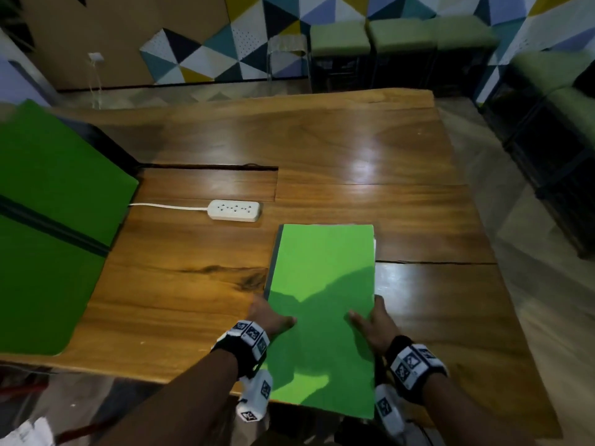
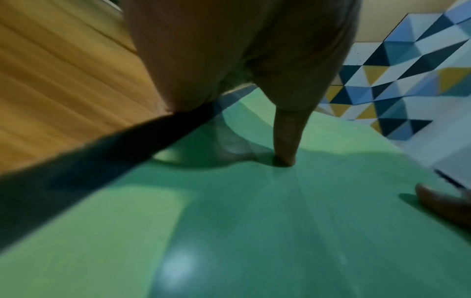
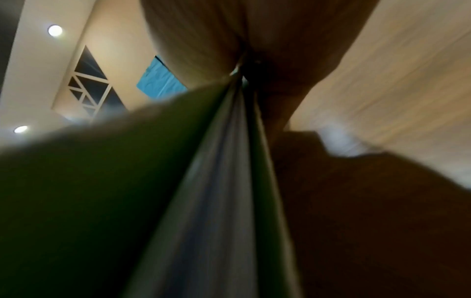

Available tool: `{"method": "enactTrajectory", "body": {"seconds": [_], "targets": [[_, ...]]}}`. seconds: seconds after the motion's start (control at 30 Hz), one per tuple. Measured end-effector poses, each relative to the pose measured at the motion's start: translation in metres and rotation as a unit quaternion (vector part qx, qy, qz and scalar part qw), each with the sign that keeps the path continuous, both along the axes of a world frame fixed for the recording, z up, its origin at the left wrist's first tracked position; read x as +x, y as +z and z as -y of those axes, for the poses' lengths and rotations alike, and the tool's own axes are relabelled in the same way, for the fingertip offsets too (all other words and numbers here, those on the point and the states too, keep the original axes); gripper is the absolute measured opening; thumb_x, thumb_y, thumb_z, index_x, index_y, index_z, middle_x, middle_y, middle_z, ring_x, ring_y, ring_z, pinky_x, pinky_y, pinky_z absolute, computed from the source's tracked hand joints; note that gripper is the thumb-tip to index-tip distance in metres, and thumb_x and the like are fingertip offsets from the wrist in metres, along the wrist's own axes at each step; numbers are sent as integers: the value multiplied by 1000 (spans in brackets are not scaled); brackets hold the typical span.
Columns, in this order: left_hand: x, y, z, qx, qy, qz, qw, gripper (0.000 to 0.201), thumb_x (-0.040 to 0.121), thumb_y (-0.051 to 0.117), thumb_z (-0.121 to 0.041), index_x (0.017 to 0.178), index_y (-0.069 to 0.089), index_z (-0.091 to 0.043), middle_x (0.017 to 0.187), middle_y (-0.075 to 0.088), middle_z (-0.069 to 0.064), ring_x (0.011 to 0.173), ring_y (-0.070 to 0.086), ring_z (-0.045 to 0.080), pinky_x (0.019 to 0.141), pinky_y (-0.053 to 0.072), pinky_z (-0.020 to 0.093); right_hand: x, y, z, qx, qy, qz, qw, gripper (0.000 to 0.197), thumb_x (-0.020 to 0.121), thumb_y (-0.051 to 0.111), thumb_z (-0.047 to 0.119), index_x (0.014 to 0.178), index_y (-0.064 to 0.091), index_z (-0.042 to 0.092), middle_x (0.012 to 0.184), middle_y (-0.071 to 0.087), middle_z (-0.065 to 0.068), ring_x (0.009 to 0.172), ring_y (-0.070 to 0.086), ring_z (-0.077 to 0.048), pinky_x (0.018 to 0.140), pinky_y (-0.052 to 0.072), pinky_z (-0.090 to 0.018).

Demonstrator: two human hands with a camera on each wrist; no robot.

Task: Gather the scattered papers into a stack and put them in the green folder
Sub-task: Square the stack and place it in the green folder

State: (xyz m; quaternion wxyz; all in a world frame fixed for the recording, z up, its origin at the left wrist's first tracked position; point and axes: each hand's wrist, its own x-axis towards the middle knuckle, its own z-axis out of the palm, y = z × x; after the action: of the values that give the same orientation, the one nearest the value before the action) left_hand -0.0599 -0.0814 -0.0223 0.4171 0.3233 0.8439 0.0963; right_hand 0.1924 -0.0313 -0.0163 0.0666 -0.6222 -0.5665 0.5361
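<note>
Green folder [image 1: 323,284] closed on table [image 1: 354,149]; two hands gripping edges

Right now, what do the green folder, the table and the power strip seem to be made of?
Green folder: likely card or thin plastic, matte cover with a soft sheen; pale sheet edges show between its covers.
Table: wood, glossy varnish; visible grain, plank seams and light reflections.
Power strip: white, smooth, probably moulded plastic.

I note a white power strip [image 1: 234,210] on the wooden counter [image 1: 354,156], its cord running left; green stools [image 1: 399,35] stand against the triangle-patterned wall [image 1: 206,56].
</note>
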Motion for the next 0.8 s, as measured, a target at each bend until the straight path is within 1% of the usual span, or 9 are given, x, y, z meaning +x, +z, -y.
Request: {"method": "enactTrajectory", "body": {"seconds": [0.07, 0.1, 0.17, 0.27, 0.33, 0.43, 0.6, 0.73, 0.8], "targets": [[-44, 1, 19, 9, 28, 4, 1000, 102, 64, 88, -37, 136, 24, -4, 135, 45, 17, 123, 49, 34, 99, 45, 39, -46, -13, 0, -17, 42, 1, 999, 64, 80, 65, 51, 120, 29, 16, 129, 52, -13, 117, 53, -29, 100, 45, -43], [-65, 2, 29, 20, 41, 3, 999, 102, 65, 88, -32, 138, 22, -6, 135, 47, 16, 122, 50, 33, 99, 45, 38, -69, -20, 1, -18, 62, 2, 998, 64, 79, 66, 50, 120, 30, 16, 128, 52, -11, 118, 52, -29, 100, 44, -43], [-103, 6, 46, 39, 62, -10, 997, 112, 64, 88, -27, 146, 14, -11, 143, 41, 16, 129, 44, 34, 106, 40, 42, -116, -20, 4, -24, 106, -3, 994, 73, 79, 64, 52, 130, 32, 11, 132, 50, -9, 124, 49, -29, 104, 42, -42], [-144, 11, 62, 42, 94, -17, 995, 118, 67, 87, -21, 151, 5, -17, 155, 25, 16, 140, 30, 35, 113, 31, 46, -172, -8, 6, -61, 122, -2, 991, 67, 91, 60, 31, 142, 25, 6, 139, 42, -9, 133, 40, -27, 107, 32, -33], [-167, 12, 65, 50, 106, -13, 993, 118, 67, 87, -18, 152, 4, -18, 156, 22, 15, 142, 27, 34, 113, 29, 44, -198, -8, 5, -56, 128, -7, 990, 61, 90, 61, 23, 140, 28, 10, 138, 45, -7, 132, 41, -26, 107, 32, -34], [-190, 7, 60, 62, 105, -16, 992, 118, 65, 88, -18, 151, 6, -19, 156, 23, 14, 141, 28, 33, 112, 31, 43, -222, -20, -2, -38, 106, -4, 994, 58, 83, 67, 20, 130, 34, 14, 129, 50, -4, 127, 46, -25, 106, 38, -38], [-208, 0, 43, 56, 72, -41, 995, 117, 66, 88, -21, 152, 9, -23, 152, 24, 12, 138, 32, 35, 109, 34, 46, -241, -11, -7, -60, 74, 71, 993, 49, 85, 67, 22, 120, 35, 10, 118, 49, -6, 116, 50, -25, 99, 41, -36], [-215, -2, 42, 53, 38, -85, 994, 112, 65, 87, -31, 152, 16, -23, 149, 23, 8, 137, 29, 30, 111, 32, 42, -244, -7, -7, -29, 84, 102, 991, 79, 83, 70, 28, 139, 18, 9, 128, 49, -12, 118, 52, -27, 101, 43, -33], [-214, -4, 53, 71, 3, -140, 988, 106, 68, 82, -43, 152, 20, -25, 149, 25, 3, 136, 27, 26, 111, 30, 43, -239, 4, -10, 1, 128, 140, 982, 74, 84, 65, 37, 138, 22, 11, 127, 52, -11, 115, 54, -28, 97, 46, -35]]}}
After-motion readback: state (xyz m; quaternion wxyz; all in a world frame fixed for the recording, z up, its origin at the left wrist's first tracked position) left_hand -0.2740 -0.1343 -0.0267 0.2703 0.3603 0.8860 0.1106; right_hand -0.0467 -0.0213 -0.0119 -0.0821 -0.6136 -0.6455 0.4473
